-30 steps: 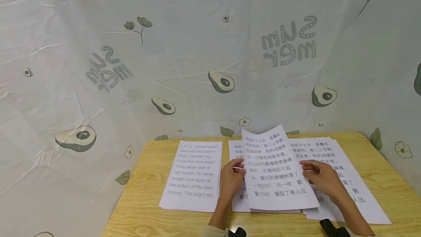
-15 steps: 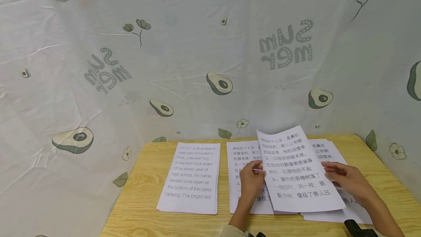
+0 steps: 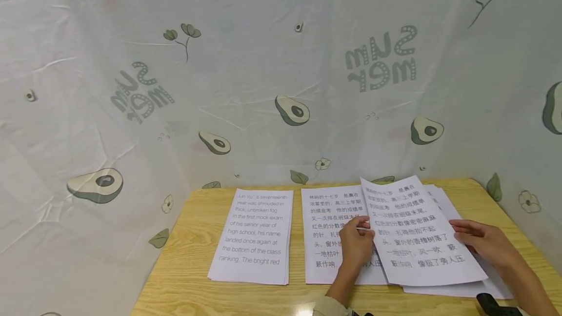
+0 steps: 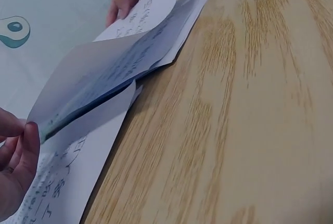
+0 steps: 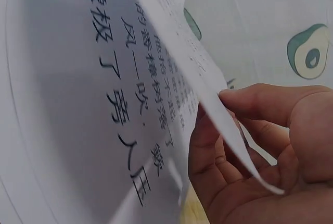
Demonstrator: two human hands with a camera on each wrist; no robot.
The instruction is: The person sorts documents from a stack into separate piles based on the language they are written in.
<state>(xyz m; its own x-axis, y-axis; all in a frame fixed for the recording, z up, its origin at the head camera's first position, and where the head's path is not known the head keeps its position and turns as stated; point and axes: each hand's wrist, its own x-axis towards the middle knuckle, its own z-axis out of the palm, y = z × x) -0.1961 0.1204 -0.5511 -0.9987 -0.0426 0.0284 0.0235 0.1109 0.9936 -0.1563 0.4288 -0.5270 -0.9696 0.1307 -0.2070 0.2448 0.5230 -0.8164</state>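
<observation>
A sheet of paper (image 3: 417, 238) printed with Chinese text is held by its two side edges, tilted above the right-hand stack of paper (image 3: 443, 204). My left hand (image 3: 356, 245) pinches its left edge between thumb and fingers, as the left wrist view shows with the sheet (image 4: 88, 73) bowed between the hands. On the opposite edge, my right hand (image 3: 487, 245) pinches the sheet, thumb on one face and fingers on the other in the right wrist view. Beneath the left forearm lies the middle stack (image 3: 325, 238), also in Chinese.
Farther left on the wooden table (image 3: 175, 267) lies a stack of English-printed pages (image 3: 250, 238). A pale curtain (image 3: 246, 77) with avocado prints hangs right behind the table's back edge. Black straps (image 3: 496, 304) show at the wrists.
Both hands have carried the sheet to the right, from over the middle stack to over the right-hand stack. More of the middle stack now shows; the English pages have stayed put.
</observation>
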